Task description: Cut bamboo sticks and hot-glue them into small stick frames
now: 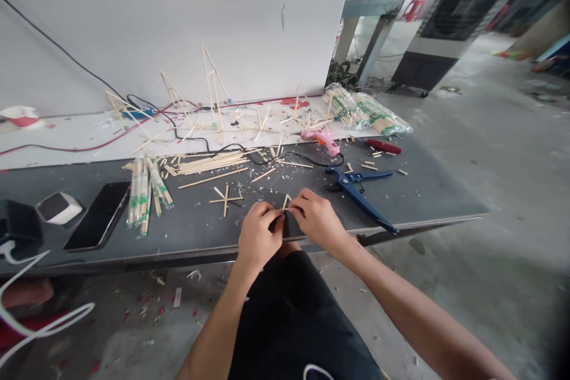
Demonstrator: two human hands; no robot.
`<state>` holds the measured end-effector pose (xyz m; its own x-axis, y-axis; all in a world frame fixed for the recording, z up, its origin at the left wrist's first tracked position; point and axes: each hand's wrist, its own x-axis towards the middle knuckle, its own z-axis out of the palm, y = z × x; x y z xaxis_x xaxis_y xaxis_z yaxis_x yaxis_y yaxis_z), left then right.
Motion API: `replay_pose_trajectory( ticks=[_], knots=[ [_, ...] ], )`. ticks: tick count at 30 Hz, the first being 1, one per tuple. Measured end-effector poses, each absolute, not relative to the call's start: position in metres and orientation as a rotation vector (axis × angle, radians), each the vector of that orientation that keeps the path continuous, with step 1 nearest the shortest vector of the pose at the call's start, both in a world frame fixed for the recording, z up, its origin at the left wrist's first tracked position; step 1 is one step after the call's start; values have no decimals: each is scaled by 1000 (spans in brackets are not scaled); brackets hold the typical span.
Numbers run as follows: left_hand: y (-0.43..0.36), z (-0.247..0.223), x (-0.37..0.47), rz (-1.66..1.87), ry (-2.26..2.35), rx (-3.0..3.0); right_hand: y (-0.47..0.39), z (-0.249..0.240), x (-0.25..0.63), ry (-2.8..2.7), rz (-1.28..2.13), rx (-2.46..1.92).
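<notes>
Left hand (260, 229) and right hand (319, 217) are showing bare; a white cord (313, 366) is looping over black legwear (296, 314).

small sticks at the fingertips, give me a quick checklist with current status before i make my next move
1. Small sticks steadied by the left hand and right hand: ok, both pinch at them.
2. Joint between the small sticks sound: cannot tell, too small and partly covered by fingers.
3. Pink glue gun clear of both hands: ok, it lies beyond them on the table.
4. Glue gun hot: cannot tell, nothing visible shows it.
5. Blue cutter set down: ok, it lies to the right of the right hand.
6. Tabletop free of loose stick bits: not ok, they are scattered about.
</notes>
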<state>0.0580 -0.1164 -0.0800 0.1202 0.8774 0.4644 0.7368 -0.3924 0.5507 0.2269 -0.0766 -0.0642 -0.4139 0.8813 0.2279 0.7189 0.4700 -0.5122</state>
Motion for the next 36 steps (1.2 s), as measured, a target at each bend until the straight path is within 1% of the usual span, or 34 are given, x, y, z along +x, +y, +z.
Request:
replay_pose_trajectory(
  ticks=[3, 8, 12, 15, 17, 19, 22, 26, 30, 36],
  knots=[
    [-118, -79, 58, 1138, 1616, 2201, -78, -58, 233, -2189, 458, -1298],
    [-119, -78, 57, 1196, 1613, 2164, -94, -41, 254, -1868, 319, -1345],
    [-118, -79, 57, 1226, 1605, 2169, -112, -37, 268, -1814, 372, -1364],
    [-119, -80, 57, 1345, 1611, 2143, -112, -38, 288, -1778, 298, -1433],
    [-120, -80, 56, 1458, 1627, 2107, -101, -41, 309, -1782, 175, -1501],
    [-121, -80, 55, 1532, 1642, 2075, -84, -48, 331, -1907, 49, -1564],
    [-122, -81, 55, 1547, 1642, 2070, -59, -65, 354, -2110, -71, -1700],
    [-122, -80, 56, 1584, 1685, 2030, -47, -82, 360, -2145, -124, -1746],
    [-122, -77, 55, 1622, 1719, 1956, -51, -81, 367, -2092, -146, -1754],
    [-124, -70, 54, 1545, 1684, 1933, -44, -86, 392, -2086, -160, -1756]
  ],
)
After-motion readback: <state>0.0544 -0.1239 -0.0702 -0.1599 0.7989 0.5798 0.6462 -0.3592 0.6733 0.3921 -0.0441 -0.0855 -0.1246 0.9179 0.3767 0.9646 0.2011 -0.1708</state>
